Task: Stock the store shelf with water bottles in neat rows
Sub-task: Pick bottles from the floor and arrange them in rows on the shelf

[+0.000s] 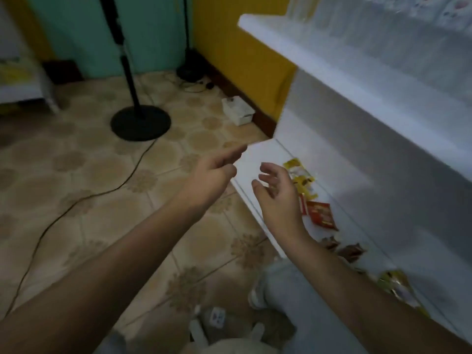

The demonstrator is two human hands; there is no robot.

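My left hand [212,172] reaches forward over the tiled floor with its fingers loosely extended, holding nothing. My right hand [277,192] hovers over the left end of the white lower shelf [258,159], fingers spread and slightly curled, empty. Clear water bottles [332,19] stand blurred on the white upper shelf [293,44] at the top right. The whole view is motion-blurred.
Yellow and red snack packets [319,213] lie along the lower shelf. A black stand base [140,122] with a cable sits on the floor at left, a small white box [237,111] by the yellow wall. A power strip [217,316] lies near my feet.
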